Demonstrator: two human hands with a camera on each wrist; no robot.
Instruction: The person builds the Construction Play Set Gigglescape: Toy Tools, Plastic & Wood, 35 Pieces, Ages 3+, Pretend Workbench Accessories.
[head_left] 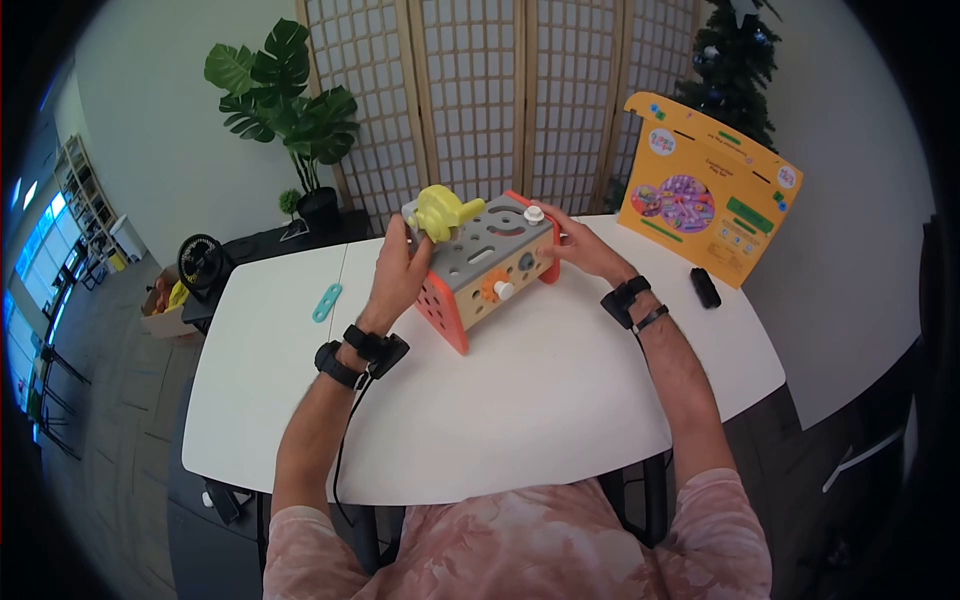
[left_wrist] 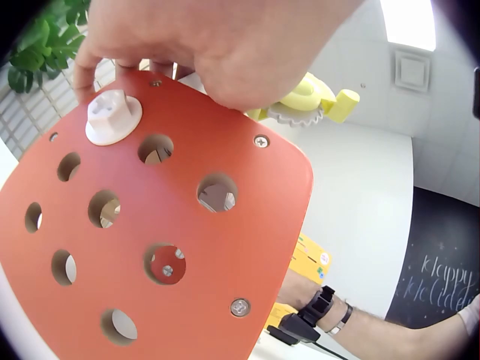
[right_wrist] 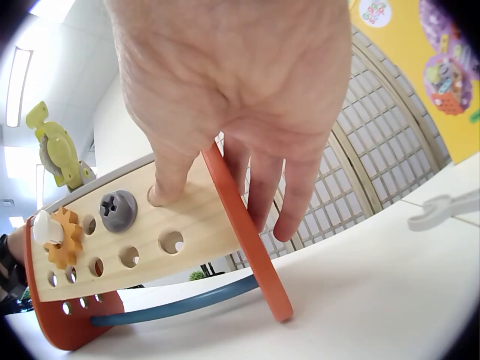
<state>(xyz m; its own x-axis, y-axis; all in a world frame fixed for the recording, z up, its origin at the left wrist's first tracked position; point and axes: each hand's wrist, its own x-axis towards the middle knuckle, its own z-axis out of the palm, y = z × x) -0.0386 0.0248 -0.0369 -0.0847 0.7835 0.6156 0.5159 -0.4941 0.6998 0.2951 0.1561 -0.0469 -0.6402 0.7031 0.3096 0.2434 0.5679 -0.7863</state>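
Both hands hold a toy workbench with a grey top, orange-red side panels and a wooden front. At its left end is my left hand, fingers hooked over the upper edge of the red panel, near a white bolt head. A yellow-green toy piece stands on top beside this hand. My right hand grips the right end, thumb at a hole in the front and fingers beyond the side panel. The front carries an orange gear with a white bolt and a grey cross-head screw.
A yellow box stands at the back right, with a black object in front of it. A teal strip lies at the left. Beyond the bench lies a grey toy wrench. A folding screen stands behind the table.
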